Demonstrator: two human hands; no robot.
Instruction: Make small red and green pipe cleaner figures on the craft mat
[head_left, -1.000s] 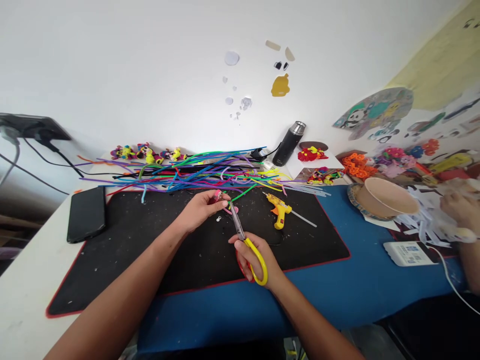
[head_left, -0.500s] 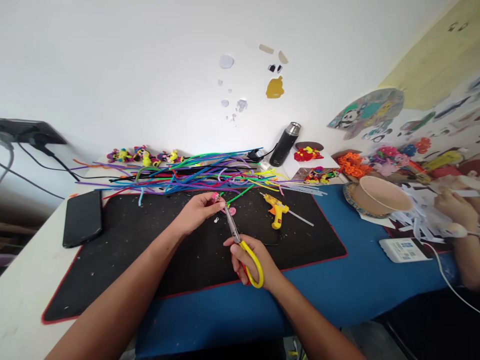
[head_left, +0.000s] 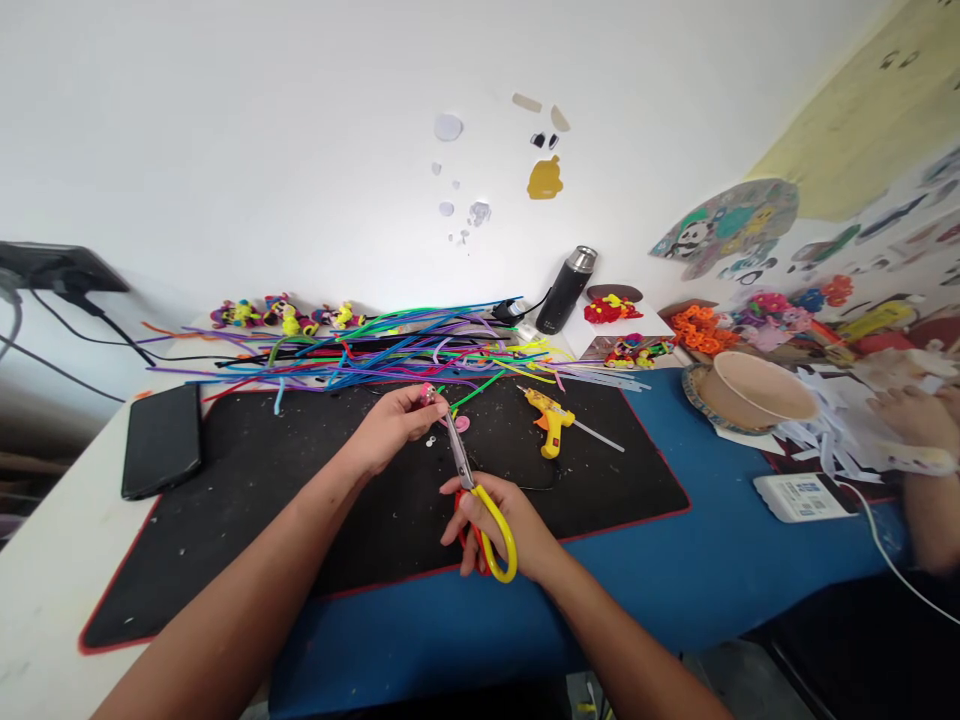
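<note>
Between the thumb and fingers of my left hand [head_left: 397,425] is a small pink piece [head_left: 428,391], partly covered by the fingertips. My right hand [head_left: 510,520] grips a pair of scissors [head_left: 491,530] with yellow and red handles. The blades point up and away, and their tips reach the pink piece at my left fingertips. Just behind the blades a pink coil [head_left: 461,424] lies on the black mat [head_left: 300,530], with small white bits [head_left: 430,441] close by. To the right rests a yellow glue gun [head_left: 553,420] with a clear glue stick in its back.
Many coloured pipe cleaners [head_left: 390,350] lie along the wall behind the mat. A phone [head_left: 162,440] is at the left, a black flask [head_left: 566,290] at the back. At the right are a bowl [head_left: 765,390], a white power bank [head_left: 802,498] and another person's hand [head_left: 904,415] over paper strips.
The scissor handles have spread a little wider and my right fingers have moved slightly left. My left hand stays at the blade tips. The view has shifted slightly.
</note>
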